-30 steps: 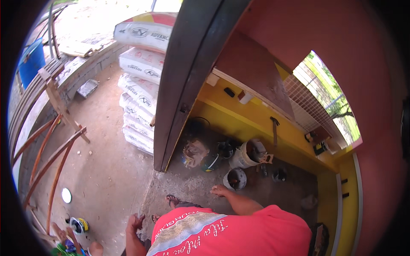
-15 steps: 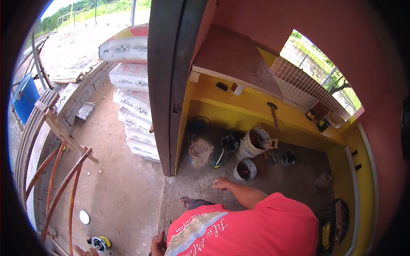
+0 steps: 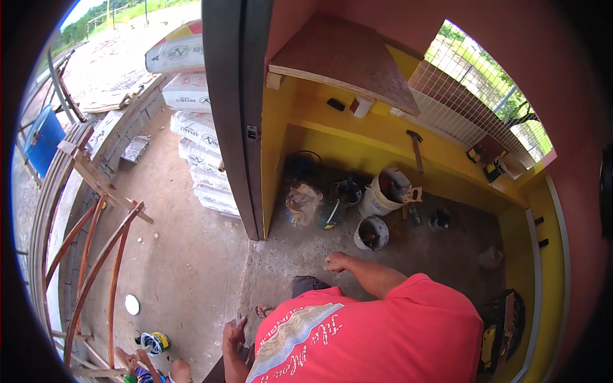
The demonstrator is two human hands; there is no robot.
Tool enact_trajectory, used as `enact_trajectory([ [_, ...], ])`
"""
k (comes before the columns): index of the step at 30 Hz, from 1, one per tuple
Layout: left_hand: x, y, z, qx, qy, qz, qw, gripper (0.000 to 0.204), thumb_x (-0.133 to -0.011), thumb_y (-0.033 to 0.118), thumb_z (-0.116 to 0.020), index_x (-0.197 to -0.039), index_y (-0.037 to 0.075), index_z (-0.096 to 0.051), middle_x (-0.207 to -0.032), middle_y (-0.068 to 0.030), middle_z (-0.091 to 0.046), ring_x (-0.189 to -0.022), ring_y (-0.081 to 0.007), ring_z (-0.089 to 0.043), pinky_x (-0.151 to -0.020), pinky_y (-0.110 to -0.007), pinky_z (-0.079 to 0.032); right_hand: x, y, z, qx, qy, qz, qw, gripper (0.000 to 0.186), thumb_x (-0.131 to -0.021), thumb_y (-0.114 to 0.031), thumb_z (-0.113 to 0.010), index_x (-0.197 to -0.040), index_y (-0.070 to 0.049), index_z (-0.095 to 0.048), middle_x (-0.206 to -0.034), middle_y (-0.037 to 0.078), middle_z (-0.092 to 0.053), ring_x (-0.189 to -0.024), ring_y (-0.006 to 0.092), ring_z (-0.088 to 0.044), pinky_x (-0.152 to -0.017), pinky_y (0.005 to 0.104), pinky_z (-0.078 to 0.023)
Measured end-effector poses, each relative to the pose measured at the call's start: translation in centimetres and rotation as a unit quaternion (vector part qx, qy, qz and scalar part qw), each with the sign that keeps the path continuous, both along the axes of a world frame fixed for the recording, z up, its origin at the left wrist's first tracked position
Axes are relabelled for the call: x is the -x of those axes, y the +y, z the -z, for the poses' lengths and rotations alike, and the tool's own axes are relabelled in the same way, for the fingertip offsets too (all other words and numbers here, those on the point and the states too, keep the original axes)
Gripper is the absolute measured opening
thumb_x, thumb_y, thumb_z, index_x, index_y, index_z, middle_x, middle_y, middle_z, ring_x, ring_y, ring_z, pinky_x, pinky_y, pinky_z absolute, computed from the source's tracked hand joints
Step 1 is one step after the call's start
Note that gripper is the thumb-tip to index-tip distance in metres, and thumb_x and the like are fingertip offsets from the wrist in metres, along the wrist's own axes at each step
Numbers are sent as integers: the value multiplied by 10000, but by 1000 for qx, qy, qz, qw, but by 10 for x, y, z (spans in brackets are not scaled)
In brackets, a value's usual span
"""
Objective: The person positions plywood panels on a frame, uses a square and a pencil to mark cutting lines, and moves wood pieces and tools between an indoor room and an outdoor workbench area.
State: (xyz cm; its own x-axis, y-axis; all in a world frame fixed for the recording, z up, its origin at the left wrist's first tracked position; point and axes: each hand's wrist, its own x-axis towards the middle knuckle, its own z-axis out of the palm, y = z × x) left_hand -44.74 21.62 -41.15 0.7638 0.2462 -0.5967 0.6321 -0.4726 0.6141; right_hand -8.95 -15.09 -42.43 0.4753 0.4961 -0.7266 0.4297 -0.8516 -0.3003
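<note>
The right hand point(image 3: 335, 262), mid-frame, has its fingers curled together; whether they pinch anything cannot be told. Near it sits a round, mortar-smeared small bucket point(image 3: 371, 233). The left hand point(image 3: 235, 332), at lower centre, is loosely bent above rough concrete floor point(image 3: 191, 281); its grip is unclear. Beyond the small bucket stand one larger whitish bucket point(image 3: 377, 198), one wooden saw handle point(image 3: 412, 195) and one crumpled bag point(image 3: 303, 204). At upper left, six plump white sacks point(image 3: 185, 92) show, stacked.

Txt on wht bags point(image 3: 199, 130), red shirt point(image 3: 383, 322)
</note>
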Motion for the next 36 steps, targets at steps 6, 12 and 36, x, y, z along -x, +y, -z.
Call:
enact_trajectory([
  [6,-74,-82,-78,-80,-113,-40,989,300,-855,310,-532,-888,18,-592,-656,-212,-605,-666,-347,-632,-589,-440,-476,-13,36,0,-107,-38,-145,983,362,-804,-375,-514,-907,-50,-637,-778,163,-639,-778,287,-632,-692,389,-488],
  [12,-186,-175,-147,-79,-211,-82,971,314,-833,216,-561,-1097,46,-558,-815,-223,-618,-764,-364,-615,-666,-440,-471,-2,54,-111,-305,492,373,725,377,-920,-426,-421,-1061,-85,-497,-931,86,-581,-705,226,-582,-666,372,-479],
  [36,-118,-270,-77,-190,38,-85,977,661,-711,329,-734,-1247,51,-465,-931,-181,-628,-863,-347,-603,-737,-437,-476,-295,39,-109,-458,422,495,606,165,-921,-219,-481,-957,-59,-494,-741,90,-543,-620,235,-574,-598,383,-516],
])
